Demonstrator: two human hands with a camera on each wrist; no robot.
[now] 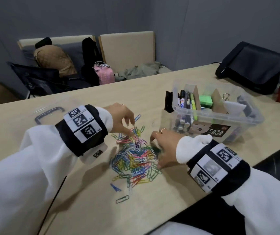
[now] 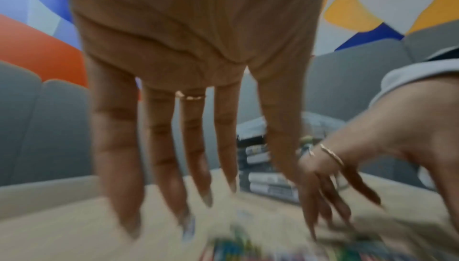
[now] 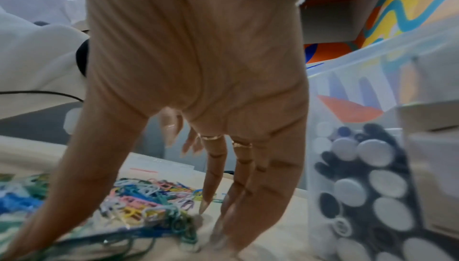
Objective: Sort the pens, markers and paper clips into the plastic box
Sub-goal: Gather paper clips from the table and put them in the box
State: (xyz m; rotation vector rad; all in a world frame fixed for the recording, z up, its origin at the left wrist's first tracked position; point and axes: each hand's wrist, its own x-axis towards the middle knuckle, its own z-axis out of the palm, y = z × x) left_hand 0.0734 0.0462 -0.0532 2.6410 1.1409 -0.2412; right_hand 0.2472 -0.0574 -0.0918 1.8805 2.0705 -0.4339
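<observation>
both hands spread open: left hand over the paper clips, right hand touching them.

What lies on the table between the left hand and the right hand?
In the head view, the pile of paper clips lies between the left hand and the right hand, on the table.
</observation>
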